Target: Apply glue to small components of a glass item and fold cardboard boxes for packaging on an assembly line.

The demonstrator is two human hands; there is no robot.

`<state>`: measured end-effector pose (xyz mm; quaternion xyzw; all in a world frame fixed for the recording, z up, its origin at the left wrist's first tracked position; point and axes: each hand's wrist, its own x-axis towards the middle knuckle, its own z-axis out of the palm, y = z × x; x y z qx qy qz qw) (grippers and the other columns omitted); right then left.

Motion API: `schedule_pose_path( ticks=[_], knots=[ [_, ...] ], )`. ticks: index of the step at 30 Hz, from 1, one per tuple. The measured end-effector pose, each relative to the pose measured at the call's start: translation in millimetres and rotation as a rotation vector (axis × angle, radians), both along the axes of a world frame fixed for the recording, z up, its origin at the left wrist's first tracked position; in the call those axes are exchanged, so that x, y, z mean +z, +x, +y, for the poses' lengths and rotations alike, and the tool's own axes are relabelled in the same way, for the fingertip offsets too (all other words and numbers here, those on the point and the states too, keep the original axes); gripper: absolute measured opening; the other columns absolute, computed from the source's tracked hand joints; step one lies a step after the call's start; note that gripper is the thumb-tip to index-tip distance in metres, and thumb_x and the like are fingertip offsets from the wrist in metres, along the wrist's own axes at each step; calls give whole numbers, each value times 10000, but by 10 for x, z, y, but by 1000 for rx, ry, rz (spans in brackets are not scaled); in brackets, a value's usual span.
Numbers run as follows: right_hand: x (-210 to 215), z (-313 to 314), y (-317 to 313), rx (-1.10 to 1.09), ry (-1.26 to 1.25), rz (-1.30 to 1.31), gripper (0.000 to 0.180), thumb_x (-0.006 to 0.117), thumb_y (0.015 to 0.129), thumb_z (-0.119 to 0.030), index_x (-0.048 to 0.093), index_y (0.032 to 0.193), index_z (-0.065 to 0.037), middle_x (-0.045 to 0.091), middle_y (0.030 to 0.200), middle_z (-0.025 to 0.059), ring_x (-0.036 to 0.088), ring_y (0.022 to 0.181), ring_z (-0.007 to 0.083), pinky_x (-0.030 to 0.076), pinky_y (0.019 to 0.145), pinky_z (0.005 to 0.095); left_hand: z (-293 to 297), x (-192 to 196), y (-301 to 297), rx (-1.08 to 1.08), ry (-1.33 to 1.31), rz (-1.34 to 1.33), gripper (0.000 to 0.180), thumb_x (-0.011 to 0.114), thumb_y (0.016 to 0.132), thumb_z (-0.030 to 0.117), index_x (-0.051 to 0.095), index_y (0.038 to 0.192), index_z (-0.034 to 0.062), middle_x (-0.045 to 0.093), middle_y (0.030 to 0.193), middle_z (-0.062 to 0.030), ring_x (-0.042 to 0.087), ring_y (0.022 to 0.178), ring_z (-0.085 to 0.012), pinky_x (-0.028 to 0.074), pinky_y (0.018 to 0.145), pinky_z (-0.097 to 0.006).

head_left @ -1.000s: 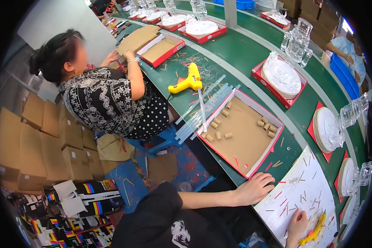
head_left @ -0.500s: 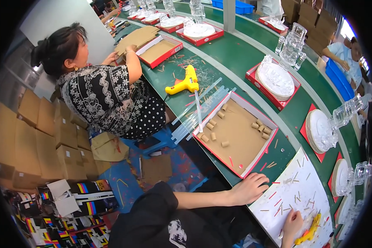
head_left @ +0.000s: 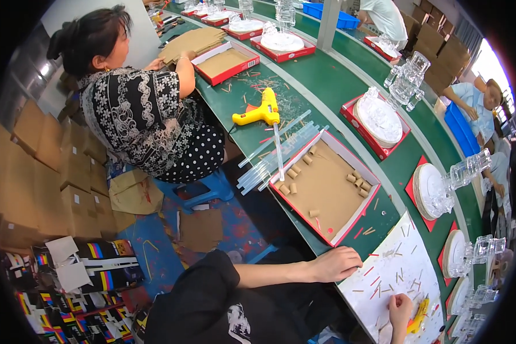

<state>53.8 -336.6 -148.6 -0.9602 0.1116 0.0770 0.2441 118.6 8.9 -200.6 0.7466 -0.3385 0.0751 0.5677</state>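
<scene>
Right hand [head_left: 400,309] grip curled beside a yellow glue gun [head_left: 416,316] (closure on it unclear). Left hand [head_left: 337,264] lies flat, fingers spread, pinning the white sheet [head_left: 404,264] on the green worktop [head_left: 326,74], just below the cardboard-lined red tray [head_left: 326,186].

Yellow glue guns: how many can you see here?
2. One yellow glue gun lies on the green table beyond the glue sticks; a second yellow glue gun sits by the right hand. Others may be hidden.
</scene>
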Motion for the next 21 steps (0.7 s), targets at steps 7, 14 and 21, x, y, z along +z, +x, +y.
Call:
schedule_pose_path(
  ticks=[7,14,21],
  knots=[
    [591,594,328,108,131,-76,103,602,848,-50,595,799,40,623,613,71,628,559,117,472,503,225,14,-17,1,-13,12,-28,157,613,817,49,609,965,-4,617,965,-95,578,973,-257,456,860,-372],
    [666,935,502,178,192,-37,89,584,852,-39,599,800,32,617,625,64,626,561,115,469,507,210,-4,-38,0,-24,0,-20,149,618,813,50,610,951,-4,616,957,-100,577,967,-265,456,857,-378],
    [716,1102,609,213,195,-18,66,602,837,-29,623,816,30,644,653,79,651,591,133,482,515,224,-2,-26,2,-20,-10,-34,140,621,809,47,606,941,1,617,951,-96,580,958,-266,456,853,-378]
  ],
)
